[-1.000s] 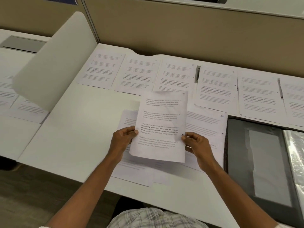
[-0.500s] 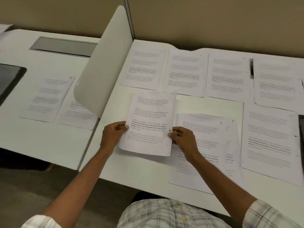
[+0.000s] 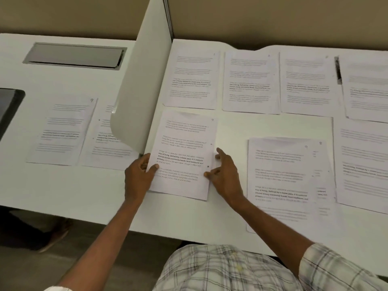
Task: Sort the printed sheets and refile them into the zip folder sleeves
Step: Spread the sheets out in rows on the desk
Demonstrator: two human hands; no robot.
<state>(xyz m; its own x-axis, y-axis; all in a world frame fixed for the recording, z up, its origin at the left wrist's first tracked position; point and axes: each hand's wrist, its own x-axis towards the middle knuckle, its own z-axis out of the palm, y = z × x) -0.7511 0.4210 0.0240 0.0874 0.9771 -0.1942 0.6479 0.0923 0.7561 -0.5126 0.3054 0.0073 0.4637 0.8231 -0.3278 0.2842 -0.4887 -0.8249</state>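
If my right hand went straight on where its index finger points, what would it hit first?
Probably the sheet your left hand holds: the right hand points away and left, across its right edge. Height above the desk is unclear.

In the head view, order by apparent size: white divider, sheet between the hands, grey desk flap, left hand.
1. white divider
2. sheet between the hands
3. grey desk flap
4. left hand
The flap lies farther away; true size unsure.

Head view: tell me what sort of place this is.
Probably an office workstation: white desks split by a curved divider, a tan partition wall behind, a metal cable flap set into the desktop, and printed sheets laid out in rows.
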